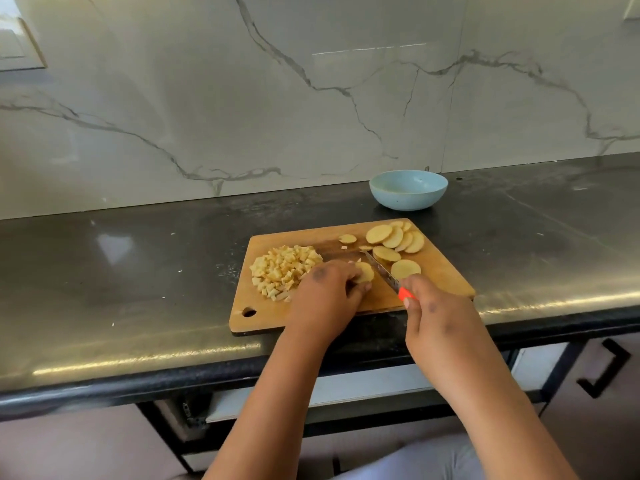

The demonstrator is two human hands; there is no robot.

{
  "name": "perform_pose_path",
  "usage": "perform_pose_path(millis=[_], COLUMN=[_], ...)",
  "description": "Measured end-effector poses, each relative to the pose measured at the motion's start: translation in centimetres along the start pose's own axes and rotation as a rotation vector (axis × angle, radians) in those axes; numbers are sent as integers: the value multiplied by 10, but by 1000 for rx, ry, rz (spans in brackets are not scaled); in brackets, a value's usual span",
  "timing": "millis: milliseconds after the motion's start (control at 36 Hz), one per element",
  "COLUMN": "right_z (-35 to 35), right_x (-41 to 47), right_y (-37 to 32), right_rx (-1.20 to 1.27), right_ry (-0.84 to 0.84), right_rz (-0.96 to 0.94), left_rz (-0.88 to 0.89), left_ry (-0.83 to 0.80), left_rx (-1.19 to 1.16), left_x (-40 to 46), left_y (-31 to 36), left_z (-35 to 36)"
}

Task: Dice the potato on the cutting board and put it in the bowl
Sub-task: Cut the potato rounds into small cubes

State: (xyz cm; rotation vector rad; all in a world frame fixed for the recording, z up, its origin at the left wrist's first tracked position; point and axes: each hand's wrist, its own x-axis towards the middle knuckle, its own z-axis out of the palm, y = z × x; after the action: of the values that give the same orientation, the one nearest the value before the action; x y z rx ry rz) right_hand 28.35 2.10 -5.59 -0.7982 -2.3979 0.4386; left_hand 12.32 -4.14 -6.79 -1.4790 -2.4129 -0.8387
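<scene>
Mid-dicing: a small stack of pale round potato slices [364, 273] is pinned on the wooden cutting board [446, 275] by the left hand [323, 299], the orange-handled knife [384, 271] is grasped in the right hand [438, 315], so even strips are called for next, the light-blue bowl [408, 189] being unfilled yet.

Both hands forward, left hand [327, 292] and right hand [434, 315] fingers curled.

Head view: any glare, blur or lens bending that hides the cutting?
Head view: window glare streaks the countertop front edge and reflects off the wall; wide-angle lens bows the counter line; image soft overall, yet the knife, right hand, left hand, slices and diced pile read clearly, evenly lit.
</scene>
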Motion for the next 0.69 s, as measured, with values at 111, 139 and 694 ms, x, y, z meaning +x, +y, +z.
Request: perform_pose_path(millis=[111,139,694], right_z=[2,2,-2], right_x=[-1,-2,2], right_y=[-3,-4,-31], right_rx=[-48,-55,-147], right_ry=[-40,-46,-79], right_rz=[35,38,106], left_rz=[31,38,-23], left_ry=[-29,-41,-76], left_rx=[-19,-16,-40], left_x=[0,0,-4], left_y=[-3,-3,2], left_z=[-1,-1,-1])
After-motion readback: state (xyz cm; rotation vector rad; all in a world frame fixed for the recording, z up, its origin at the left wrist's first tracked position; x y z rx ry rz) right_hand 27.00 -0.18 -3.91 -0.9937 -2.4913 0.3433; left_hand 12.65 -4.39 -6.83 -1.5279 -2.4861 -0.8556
